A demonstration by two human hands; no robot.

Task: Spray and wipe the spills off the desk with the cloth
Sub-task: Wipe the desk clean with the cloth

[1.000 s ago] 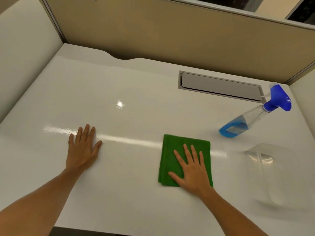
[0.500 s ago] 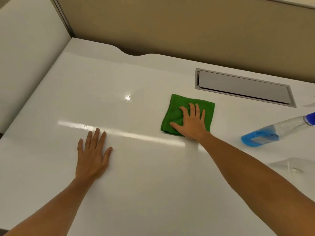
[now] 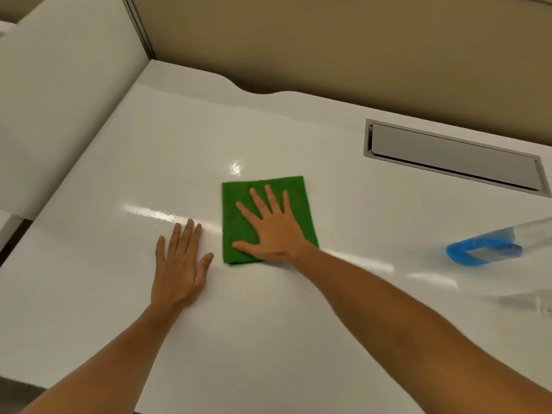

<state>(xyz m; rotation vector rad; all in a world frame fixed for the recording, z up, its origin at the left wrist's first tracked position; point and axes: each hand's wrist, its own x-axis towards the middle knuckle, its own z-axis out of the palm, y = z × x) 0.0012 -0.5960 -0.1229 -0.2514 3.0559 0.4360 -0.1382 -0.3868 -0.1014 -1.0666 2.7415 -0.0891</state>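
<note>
Fingers (image 3: pixel 270 201) of the right hand (image 3: pixel 274 231) were spread wide and pressed flat on the green cloth (image 3: pixel 239 219); they gripped nothing; the folded cloth lay under them on the white desk (image 3: pixel 298 324), with its far edge just past the fingertips; the left hand (image 3: pixel 179 270) lay flat on the bare desk just beside the cloth, fingers open and close together, holding nothing; the spray bottle (image 3: pixel 490 249) with blue liquid lay on its side, well off past the right hand's little finger.
</note>
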